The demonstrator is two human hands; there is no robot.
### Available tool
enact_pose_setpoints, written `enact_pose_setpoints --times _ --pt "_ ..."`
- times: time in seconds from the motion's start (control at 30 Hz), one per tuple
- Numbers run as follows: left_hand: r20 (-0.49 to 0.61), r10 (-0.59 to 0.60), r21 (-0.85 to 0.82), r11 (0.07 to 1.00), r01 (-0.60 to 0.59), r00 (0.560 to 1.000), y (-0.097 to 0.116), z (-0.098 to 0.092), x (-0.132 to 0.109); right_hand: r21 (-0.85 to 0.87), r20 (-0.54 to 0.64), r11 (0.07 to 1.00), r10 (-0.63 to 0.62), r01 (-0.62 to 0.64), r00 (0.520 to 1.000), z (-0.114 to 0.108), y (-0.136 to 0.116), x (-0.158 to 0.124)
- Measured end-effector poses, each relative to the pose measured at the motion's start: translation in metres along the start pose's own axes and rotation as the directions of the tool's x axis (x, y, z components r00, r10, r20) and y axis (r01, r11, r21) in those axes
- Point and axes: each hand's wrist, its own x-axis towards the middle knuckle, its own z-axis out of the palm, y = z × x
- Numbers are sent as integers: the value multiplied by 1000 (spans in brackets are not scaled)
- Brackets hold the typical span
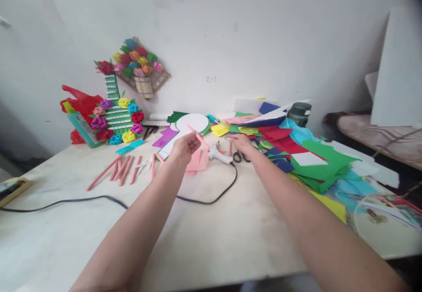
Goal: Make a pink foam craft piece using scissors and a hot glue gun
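My left hand (186, 147) is closed in a pinch on a thin rolled pink paper stick (201, 140), held slantwise above the table. My right hand (242, 143) reaches over the clutter with its fingers stretched out; what the fingertips touch is too small to make out. Just under them shows another pink stick (230, 148). Black-handled scissors (237, 156) lie beside my right wrist. Between the hands rests a white glue gun (220, 155) with a black cord. Pink paper sheets (198, 162) lie below my left hand.
More pink paper sticks (123, 169) lie at the left. A round white card piece (192, 123) sits behind the hands. Coloured paper sheets (325, 162) pile up on the right. A paper-flower guitar (120, 118) and a teal bottle (84, 127) stand at the back left. The cord (211, 202) crosses the table.
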Motion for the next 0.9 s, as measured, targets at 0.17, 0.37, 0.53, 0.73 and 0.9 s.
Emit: enact_pose_setpoints --times 0.17,0.37,0.53,0.73,0.9 --pt "10 -20 -4 1000 20 1000 11 2 3 23 30 999 -49 48 998 -13 23 38" --pt "-22 -66 -10 998 66 998 12 -1 3 74 -22 997 -3 4 1000 -46 30 78" --pt "-22 -100 -41 994 99 995 11 -1 6 48 -26 998 50 -49 998 -57 42 86" --pt "6 -113 -6 994 113 994 9 0 9 -132 50 991 6 0 999 -47 50 88" --pt "-20 -118 11 993 119 993 9 -1 9 -291 165 954 -22 70 986 -38 38 81"
